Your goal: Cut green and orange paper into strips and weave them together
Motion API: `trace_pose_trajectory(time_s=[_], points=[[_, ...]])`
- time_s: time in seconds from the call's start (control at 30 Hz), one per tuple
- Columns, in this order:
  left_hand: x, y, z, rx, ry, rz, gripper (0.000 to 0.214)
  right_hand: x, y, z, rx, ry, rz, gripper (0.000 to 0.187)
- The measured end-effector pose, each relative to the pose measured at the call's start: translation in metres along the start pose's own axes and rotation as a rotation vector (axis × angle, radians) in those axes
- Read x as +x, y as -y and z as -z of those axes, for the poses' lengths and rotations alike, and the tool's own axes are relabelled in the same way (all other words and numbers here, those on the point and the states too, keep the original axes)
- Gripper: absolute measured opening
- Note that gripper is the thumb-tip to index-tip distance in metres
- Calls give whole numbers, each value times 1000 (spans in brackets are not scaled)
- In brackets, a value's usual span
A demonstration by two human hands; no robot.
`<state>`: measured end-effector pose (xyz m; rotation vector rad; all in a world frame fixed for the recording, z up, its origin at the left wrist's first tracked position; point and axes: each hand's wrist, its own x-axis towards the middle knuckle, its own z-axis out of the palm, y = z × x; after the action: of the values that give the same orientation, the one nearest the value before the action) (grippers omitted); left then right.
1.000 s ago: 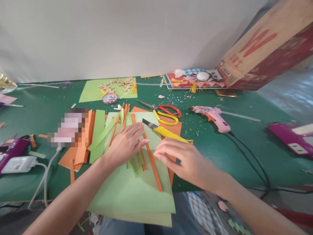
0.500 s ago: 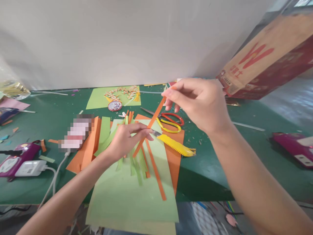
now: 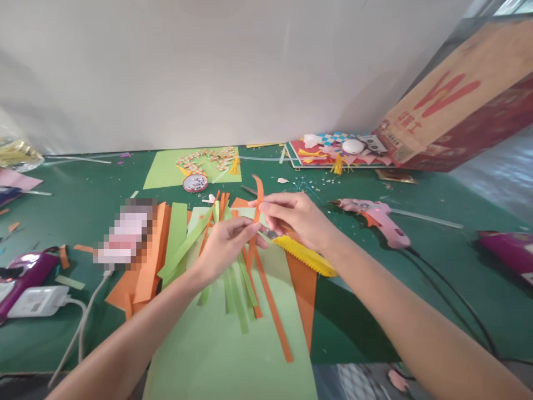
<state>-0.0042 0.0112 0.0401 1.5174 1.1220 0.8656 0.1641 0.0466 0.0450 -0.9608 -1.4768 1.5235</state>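
Note:
Between my two hands stands an orange paper strip (image 3: 259, 191), its upper end curling to the left. My left hand (image 3: 229, 238) pinches it lower down, and my right hand (image 3: 293, 216) pinches it just above. Under them, green paper strips (image 3: 237, 300) and another orange paper strip (image 3: 272, 305) lie on a light green sheet (image 3: 233, 355). A yellow-handled cutter (image 3: 308, 255) rests beneath my right hand, partly covered by it. Only the blade tip of the scissors (image 3: 249, 190) shows behind the right hand.
A pink glue gun (image 3: 378, 216) lies at the right with its cord trailing. A phone (image 3: 127, 233) and folded orange paper (image 3: 154, 255) are at the left. Farther back are a woven paper piece (image 3: 208, 161), decorated crafts (image 3: 341, 150) and a paper bag (image 3: 449, 105).
My right hand has moved down and left along the orange strip, close to my left hand. The strip's upper end now stands free and curled. The glue gun and crafts have come into view.

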Motion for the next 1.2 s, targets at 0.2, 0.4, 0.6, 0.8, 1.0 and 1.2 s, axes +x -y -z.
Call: trace_pose_trajectory(time_s=[0.2, 0.4, 0.6, 0.8, 1.0, 1.2], points=[[-2, 4, -2, -238, 40, 102, 20, -2, -11, -4, -527, -304, 418, 19], [-2, 10, -1, -392, 2, 143, 19, 1, -24, 12, -1162, -222, 860, 35], [-1, 9, -1, -380, 24, 213, 29, 1, -25, 15, -1394, -189, 910, 38], [0, 10, -2, -320, -40, 138, 31, 1, -23, 9, -1066, -243, 698, 31], [-1, 8, -2, -275, -123, 43, 31, 3, -13, 1, -269, -27, 0, 39], [-1, 10, -1, -201, -114, 22, 30, 1, -15, -10, -72, -37, -96, 35]])
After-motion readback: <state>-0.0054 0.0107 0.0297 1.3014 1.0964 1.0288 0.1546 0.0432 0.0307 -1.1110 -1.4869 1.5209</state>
